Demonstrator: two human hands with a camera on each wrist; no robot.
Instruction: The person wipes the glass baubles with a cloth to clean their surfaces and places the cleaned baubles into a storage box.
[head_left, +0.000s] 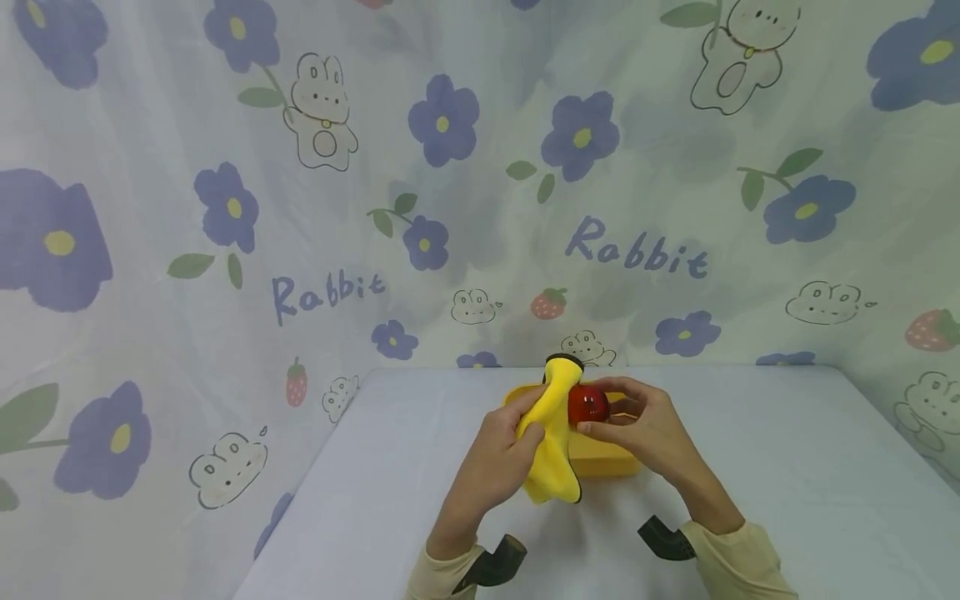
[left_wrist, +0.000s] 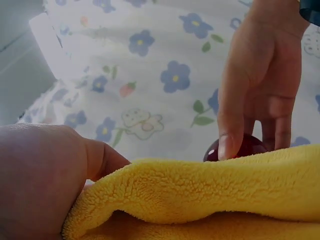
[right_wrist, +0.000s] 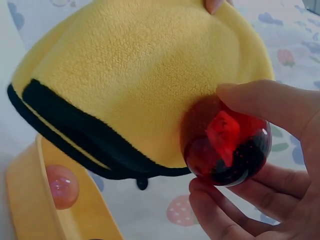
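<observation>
My left hand (head_left: 501, 446) grips a yellow fleece cloth (head_left: 553, 433) with a black trim, holding it up against a red translucent ball (head_left: 587, 403). My right hand (head_left: 645, 429) holds that ball (right_wrist: 227, 145) between thumb and fingers, just above a yellow tray (head_left: 607, 461) on the table. The cloth (right_wrist: 140, 80) presses on the ball's left side. In the left wrist view the cloth (left_wrist: 200, 195) fills the bottom and the ball (left_wrist: 242, 147) peeks over it under the right hand's fingers (left_wrist: 230, 140). A pink ball (right_wrist: 62, 186) lies in the tray (right_wrist: 30, 210).
The pale blue table (head_left: 787, 483) stands in a corner draped with a flower-and-rabbit printed sheet (head_left: 375, 208). The table's left edge (head_left: 300, 500) runs near my left forearm. Black wrist mounts (head_left: 663, 537) sit on both sleeves.
</observation>
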